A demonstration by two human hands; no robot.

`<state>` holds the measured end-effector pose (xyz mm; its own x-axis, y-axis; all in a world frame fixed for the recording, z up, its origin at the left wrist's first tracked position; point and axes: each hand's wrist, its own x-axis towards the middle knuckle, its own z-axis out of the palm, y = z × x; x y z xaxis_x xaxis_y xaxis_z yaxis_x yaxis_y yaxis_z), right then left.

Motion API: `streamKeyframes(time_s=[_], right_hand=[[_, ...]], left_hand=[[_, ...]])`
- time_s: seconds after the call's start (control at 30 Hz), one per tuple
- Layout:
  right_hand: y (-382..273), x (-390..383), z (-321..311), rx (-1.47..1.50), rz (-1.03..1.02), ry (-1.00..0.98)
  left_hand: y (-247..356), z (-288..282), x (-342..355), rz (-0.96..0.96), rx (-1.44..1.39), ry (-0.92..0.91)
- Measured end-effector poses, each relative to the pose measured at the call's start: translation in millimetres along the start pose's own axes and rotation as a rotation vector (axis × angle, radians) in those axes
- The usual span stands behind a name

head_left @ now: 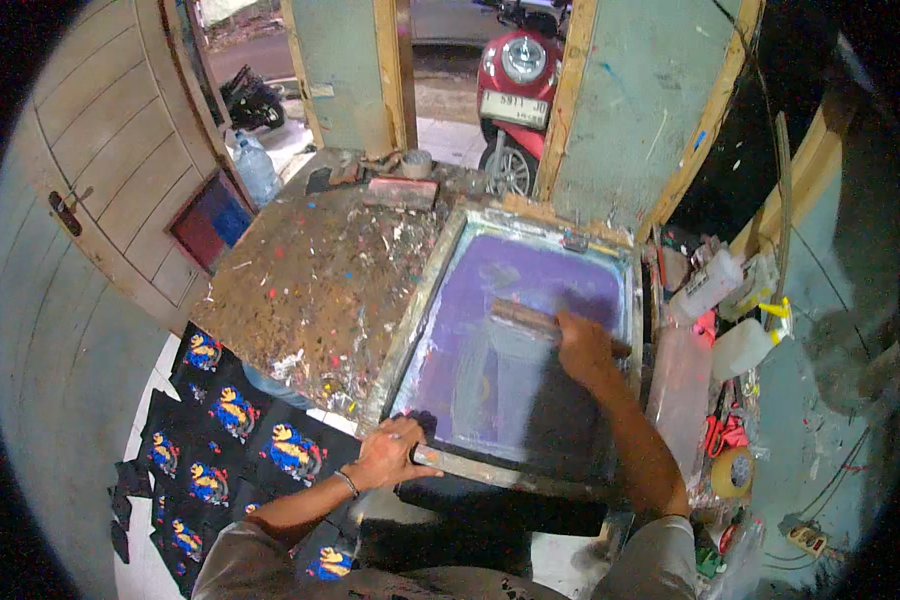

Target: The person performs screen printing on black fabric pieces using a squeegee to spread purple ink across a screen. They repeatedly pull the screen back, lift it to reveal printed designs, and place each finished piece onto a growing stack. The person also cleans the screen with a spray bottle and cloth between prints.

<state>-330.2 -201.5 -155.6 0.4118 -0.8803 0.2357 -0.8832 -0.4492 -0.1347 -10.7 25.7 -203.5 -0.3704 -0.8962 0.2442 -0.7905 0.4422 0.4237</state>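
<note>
Purple mesh of the screen frame (425,300) shows your right hand (582,345) gripping the squeegee (523,318) about mid-screen, upper part seemingly wiped, lower half left, while your left hand (390,452) clamps the near corner.

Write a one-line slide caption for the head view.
Right hand draws a wooden squeegee across a purple-meshed printing frame; left hand steadies it.

print workshop, screen frame (410,330), paint-spattered table (310,290)
</note>
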Motion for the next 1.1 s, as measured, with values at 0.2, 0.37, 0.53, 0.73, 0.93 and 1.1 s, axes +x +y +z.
streamKeyframes(time_s=[0.2,0.37,0.53,0.73,0.93,1.1], right_hand=[[-5,-36,11,0.036,-0.091,0.147],[-24,-59,5,-0.009,-0.183,0.278],[-23,-51,8,-0.088,-0.303,0.483],[-27,-55,23,0.007,-0.176,0.296],[-30,-49,11,0.020,-0.085,0.175],[-22,-40,14,0.057,-0.082,0.168]], left_hand=[[0,0,-2,0.034,-0.017,0.047],[5,-5,-2,0.016,0.007,0.037],[4,-2,-1,-0.007,-0.016,0.012],[2,5,1,0.013,-0.018,0.077],[9,-4,2,0.014,0.030,0.053],[2,1,-2,0.026,0.002,0.049]])
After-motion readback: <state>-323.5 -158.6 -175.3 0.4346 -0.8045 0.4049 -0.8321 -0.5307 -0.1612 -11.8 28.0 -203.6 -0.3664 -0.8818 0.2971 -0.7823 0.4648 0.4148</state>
